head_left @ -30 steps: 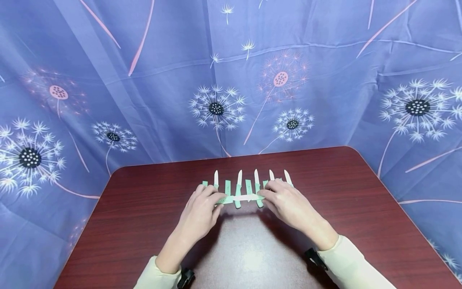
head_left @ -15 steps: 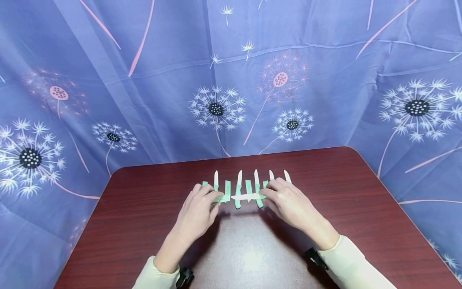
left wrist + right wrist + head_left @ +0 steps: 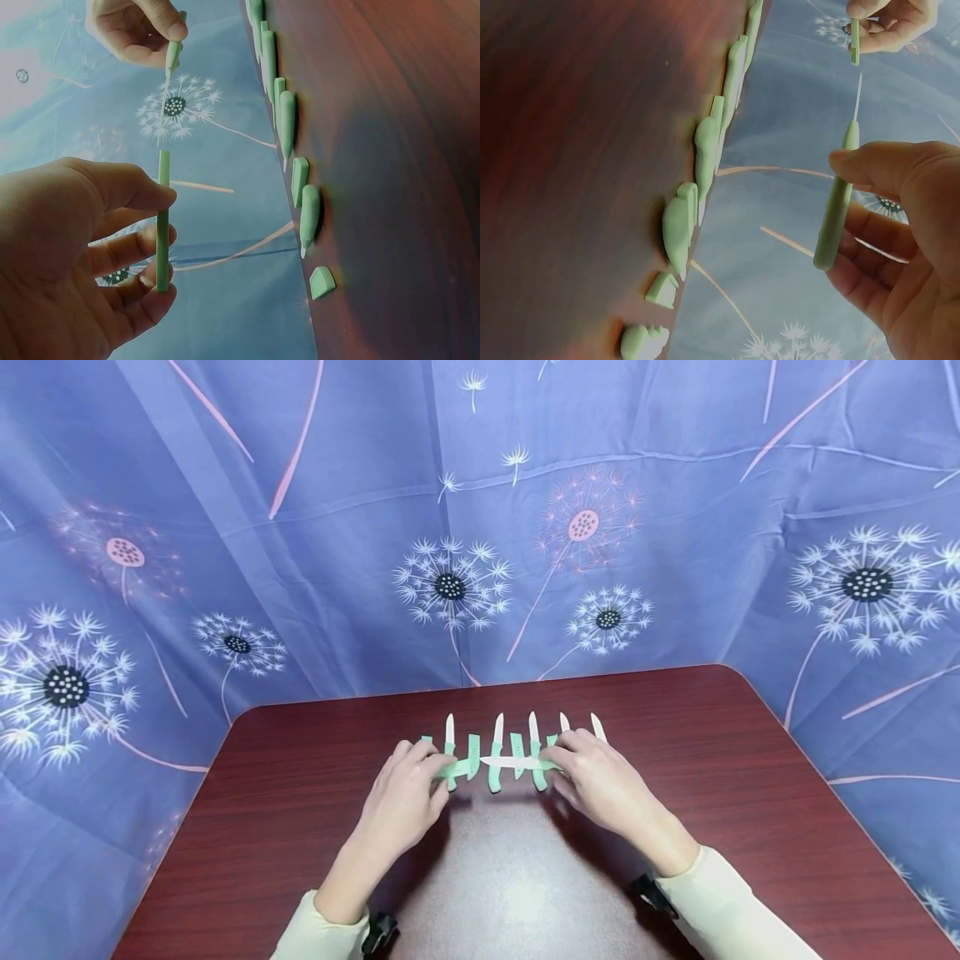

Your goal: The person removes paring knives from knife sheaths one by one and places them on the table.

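My left hand (image 3: 399,797) pinches a flat green blade sheath (image 3: 163,225) between the thumb and fingers, raised over the table. A paring knife (image 3: 836,214) with a green handle is held by my right hand (image 3: 613,787), thumb on one side and fingers on the other. Its pale bare blade points left toward the sheath, with a gap between them. Below, on the table, several like knives lie in a row, such as one knife (image 3: 496,760) with its blade pointing away. Green sheaths, among them one sheath (image 3: 473,753), alternate with them. My hands hide parts of the row.
The dark red wooden table (image 3: 315,827) has rounded far corners. Behind and beside it hangs a blue curtain (image 3: 337,552) with dandelion prints. Black wrist straps show at both sleeves.
The sheath has come off the tip of the knife's blade. My left hand has moved slightly left with the sheath, while my right hand stays nearly still with the knife.
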`<state>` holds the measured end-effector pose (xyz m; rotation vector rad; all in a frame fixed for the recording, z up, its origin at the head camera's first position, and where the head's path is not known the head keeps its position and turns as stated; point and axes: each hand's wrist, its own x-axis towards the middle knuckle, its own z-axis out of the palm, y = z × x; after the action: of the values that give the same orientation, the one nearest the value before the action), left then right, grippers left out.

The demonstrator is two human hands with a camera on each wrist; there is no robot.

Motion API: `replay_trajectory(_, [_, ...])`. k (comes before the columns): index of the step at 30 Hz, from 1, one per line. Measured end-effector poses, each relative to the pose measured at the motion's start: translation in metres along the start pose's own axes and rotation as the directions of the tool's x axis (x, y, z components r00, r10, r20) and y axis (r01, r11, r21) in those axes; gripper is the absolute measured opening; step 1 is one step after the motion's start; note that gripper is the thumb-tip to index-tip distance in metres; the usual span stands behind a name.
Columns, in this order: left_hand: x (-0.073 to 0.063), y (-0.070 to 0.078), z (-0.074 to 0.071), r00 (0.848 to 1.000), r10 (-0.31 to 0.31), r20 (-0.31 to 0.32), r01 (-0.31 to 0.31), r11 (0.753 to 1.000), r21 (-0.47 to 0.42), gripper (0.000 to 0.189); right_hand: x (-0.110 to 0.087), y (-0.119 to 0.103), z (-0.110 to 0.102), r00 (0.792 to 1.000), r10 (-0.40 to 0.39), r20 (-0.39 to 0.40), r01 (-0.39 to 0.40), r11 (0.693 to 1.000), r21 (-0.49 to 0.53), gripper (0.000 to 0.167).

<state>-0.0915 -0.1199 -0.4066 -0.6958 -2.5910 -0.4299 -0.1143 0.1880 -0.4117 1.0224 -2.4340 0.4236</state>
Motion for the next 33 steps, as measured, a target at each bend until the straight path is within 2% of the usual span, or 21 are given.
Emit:
replay_trajectory(8, [-0.003,-0.006,-0.003,0.997,-0.077,0.025,0.076,0.997,0.005,0.034,0.015,-0.01,0.007,0.994,0.098,0.043,-0.099,0.995,0.028,0.023])
replay_trajectory(16, [-0.005,-0.013,-0.009,0.986,-0.167,0.03,0.167,0.986,-0.019,0.037,0.036,-0.022,0.016,0.969,0.206,0.135,-0.22,0.971,0.096,0.021])
replay_trajectory(21, [-0.008,-0.021,-0.013,0.968,-0.248,0.036,0.25,0.968,-0.033,0.034,0.053,-0.031,0.027,0.948,0.238,0.211,-0.268,0.955,0.129,0.017])
replay_trajectory(26, [-0.01,-0.032,-0.015,0.944,-0.325,0.052,0.327,0.945,-0.028,0.034,0.074,-0.046,0.037,0.918,0.268,0.292,-0.333,0.921,0.201,0.012])
replay_trajectory(33, [-0.011,-0.046,-0.016,0.911,-0.402,0.094,0.407,0.913,-0.035,0.034,0.101,-0.066,0.051,0.891,0.295,0.344,-0.382,0.897,0.221,0.007])
